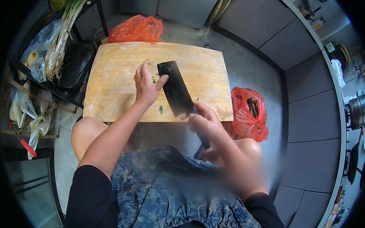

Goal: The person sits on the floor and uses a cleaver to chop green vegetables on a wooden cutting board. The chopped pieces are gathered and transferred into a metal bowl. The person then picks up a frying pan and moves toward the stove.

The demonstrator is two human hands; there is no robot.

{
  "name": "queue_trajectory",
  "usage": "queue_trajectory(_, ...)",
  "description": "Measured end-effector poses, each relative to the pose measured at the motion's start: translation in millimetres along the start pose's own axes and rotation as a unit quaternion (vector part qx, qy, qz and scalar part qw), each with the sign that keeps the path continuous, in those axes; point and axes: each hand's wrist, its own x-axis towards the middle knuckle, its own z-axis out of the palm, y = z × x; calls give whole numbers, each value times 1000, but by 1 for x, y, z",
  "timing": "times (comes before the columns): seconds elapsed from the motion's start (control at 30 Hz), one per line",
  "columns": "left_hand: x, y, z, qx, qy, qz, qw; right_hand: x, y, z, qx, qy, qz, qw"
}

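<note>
A black-bladed kitchen cleaver (pixel 178 89) is held by its handle in my right hand (pixel 207 121), its blade slanting up and left above the wooden board (pixel 120 87). My left hand (pixel 148 85) is at the blade's left side, fingers apart, with the thumb against the blade face or just over it. Bits of chopped green leaf, probably scallion (pixel 161 109), lie on the board, some beside my left hand and one near the handle. Pale, floury smears mark the board's surface. Part of the leaf scatter is hidden behind the left hand and the blade.
Beyond the board sits a red plastic bag (pixel 135 29); another red bag (pixel 250 113) stands at its right. A rack (pixel 48 82) on the left carries long scallions (pixel 60 40). Red-handled scissors or pliers (pixel 27 146) hang below. Grey cabinets (pixel 312 112) line the right side.
</note>
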Motion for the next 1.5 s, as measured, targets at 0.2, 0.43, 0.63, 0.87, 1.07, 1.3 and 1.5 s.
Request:
queue_trajectory(0.2, 15, -56, 17, -44, 25, -191, 980, 4, 20, -13, -318, 89, -198, 923)
queue_trajectory(0.43, 20, -21, -11, -75, 58, -102, 990, 2, 14, -17, -682, 123, -300, 656)
queue_trajectory(0.63, -16, 41, -19, 35, -80, 115, 989, 1, 16, -13, -723, 80, -304, 615)
queue_trajectory(0.87, -36, 47, -1, 65, -141, 136, 978, -3, 16, -4, -723, 74, -309, 614)
queue_trajectory(1.07, -29, 29, 7, 102, -119, 112, 981, -7, 15, -1, -722, 59, -316, 613)
queue_trajectory(1.3, -16, -11, 21, 156, -67, 35, 985, -10, 18, -11, -728, 65, -296, 615)
queue_trajectory(1.5, -3, -30, 20, 132, -25, -89, 987, -13, 16, -28, -676, 100, -289, 671)
